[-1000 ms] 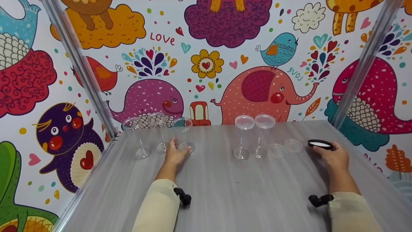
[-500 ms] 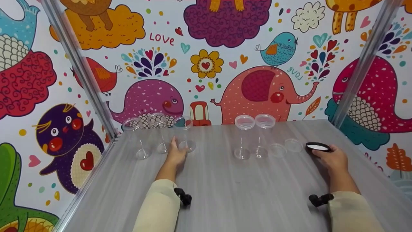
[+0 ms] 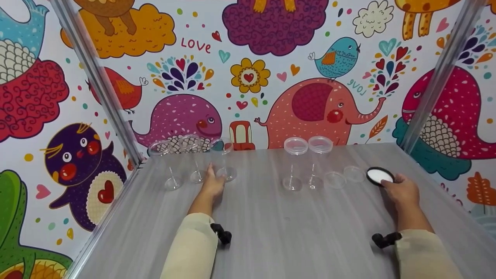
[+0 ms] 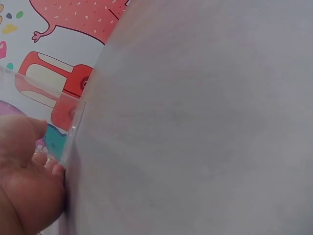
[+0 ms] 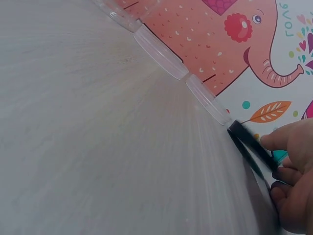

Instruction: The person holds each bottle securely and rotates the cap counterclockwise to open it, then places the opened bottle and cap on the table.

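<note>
The person's right hand (image 3: 403,190) is pinching a round black-edged disc (image 3: 380,176) with its white face tipped up. The disc is just beside the end of a row: two clear round lids (image 3: 335,180) lie flat on the gray table (image 3: 271,232), and two tall clear cups (image 3: 294,166) stand next to them. The left hand (image 3: 212,185) is down by the bottom of another clear cup (image 3: 222,159), one of three on that side. From here I can't tell if it grips that cup or only touches it. I think slow is best. The disc looks easy to steer by its edge, so a light pinch is good, and it should be made flat before any letting go. A bump could slide the nearest clear lid out of line. The left hand should be low and gentle, because a tall, thin cup might tip over.
</note>
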The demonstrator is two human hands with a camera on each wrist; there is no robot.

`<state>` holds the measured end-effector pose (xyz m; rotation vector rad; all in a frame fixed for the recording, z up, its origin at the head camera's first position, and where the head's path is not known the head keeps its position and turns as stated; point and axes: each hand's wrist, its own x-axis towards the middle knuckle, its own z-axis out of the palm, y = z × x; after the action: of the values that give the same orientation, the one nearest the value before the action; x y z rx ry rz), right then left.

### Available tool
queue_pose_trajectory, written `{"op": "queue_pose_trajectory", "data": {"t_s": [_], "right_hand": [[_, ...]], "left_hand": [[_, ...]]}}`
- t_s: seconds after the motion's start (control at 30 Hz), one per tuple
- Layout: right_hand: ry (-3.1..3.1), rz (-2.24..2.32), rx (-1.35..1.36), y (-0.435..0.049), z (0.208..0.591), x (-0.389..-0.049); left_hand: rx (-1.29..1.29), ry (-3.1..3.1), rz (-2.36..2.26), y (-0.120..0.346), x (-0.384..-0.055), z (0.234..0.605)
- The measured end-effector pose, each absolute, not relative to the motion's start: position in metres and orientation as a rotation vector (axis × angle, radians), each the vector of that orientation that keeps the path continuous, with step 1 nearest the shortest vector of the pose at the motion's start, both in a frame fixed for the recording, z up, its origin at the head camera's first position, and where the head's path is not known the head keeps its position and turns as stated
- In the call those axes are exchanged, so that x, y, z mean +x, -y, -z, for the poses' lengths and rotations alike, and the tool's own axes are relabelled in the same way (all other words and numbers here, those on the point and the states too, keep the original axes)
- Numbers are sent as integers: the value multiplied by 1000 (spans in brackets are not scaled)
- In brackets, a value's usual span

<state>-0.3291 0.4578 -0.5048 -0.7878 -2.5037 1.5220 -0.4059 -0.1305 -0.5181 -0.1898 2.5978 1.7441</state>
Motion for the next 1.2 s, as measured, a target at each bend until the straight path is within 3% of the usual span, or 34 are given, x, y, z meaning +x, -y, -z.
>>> {"op": "queue_pose_trajectory", "data": {"t_s": [0.73, 1.0, 1.2], "right_hand": [[2413, -1588, -711, -447, 483, -329], [2417, -1653, -634, -427, 478, -332], [2392, -1670, -605, -410, 468, -334]], "left_hand": [[-147, -2562, -1816, 125, -384, 515], [-309, -2501, -1951, 118, -370, 512], [-241, -2502, -1952, 100, -362, 509]]}}
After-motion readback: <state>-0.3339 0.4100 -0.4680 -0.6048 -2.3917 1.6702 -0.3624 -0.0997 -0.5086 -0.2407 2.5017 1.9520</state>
